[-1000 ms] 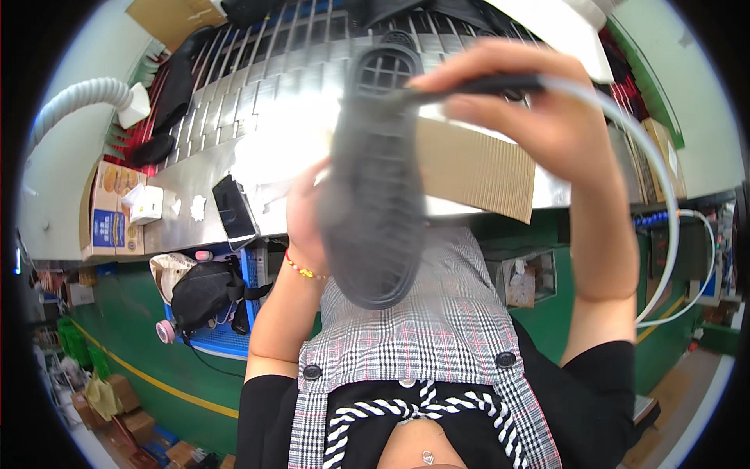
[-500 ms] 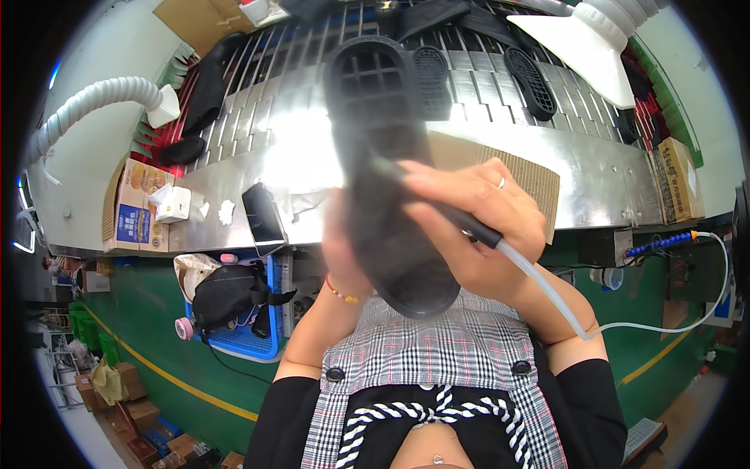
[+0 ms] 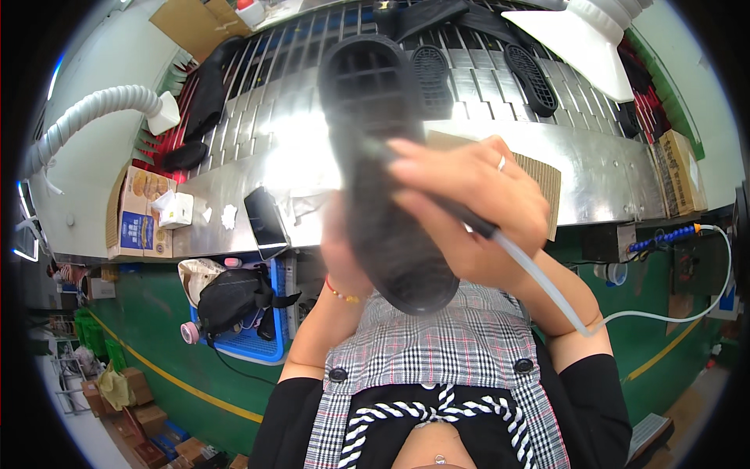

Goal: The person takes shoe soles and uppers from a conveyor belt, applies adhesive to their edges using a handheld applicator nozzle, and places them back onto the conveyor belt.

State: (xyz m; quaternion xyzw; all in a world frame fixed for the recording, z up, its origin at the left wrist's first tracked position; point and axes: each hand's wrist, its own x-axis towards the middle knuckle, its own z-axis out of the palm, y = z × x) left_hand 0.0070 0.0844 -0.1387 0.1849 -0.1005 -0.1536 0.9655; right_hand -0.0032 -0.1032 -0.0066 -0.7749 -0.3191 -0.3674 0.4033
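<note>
A black shoe sole (image 3: 375,102), blurred by motion, is held up lengthwise in front of me. Its hollow, ribbed side faces up, with a grid of ribs at the far end. My left hand (image 3: 337,246) is closed round its left edge; the sole hides most of the fingers. In my right hand (image 3: 488,191) is a hose-fed brush (image 3: 476,223) with a black handle, gripped like a pen. Its smeared tip lies over the middle of the sole; whether it touches cannot be made out. A clear hose (image 3: 539,285) trails from the handle over my right forearm.
Beyond the metal ledge (image 3: 601,172), a slatted conveyor (image 3: 273,94) carries more black soles (image 3: 531,82) and a black boot upper (image 3: 209,98). Corrugated cardboard (image 3: 539,176) lies under my right hand. A phone (image 3: 266,223), tissue box (image 3: 175,209), blue basket (image 3: 277,313) and white ducts (image 3: 105,100) stand around.
My right hand and the brush tip have shifted slightly up and left along the sole. The left hand keeps its hold, and the sole has barely moved.
</note>
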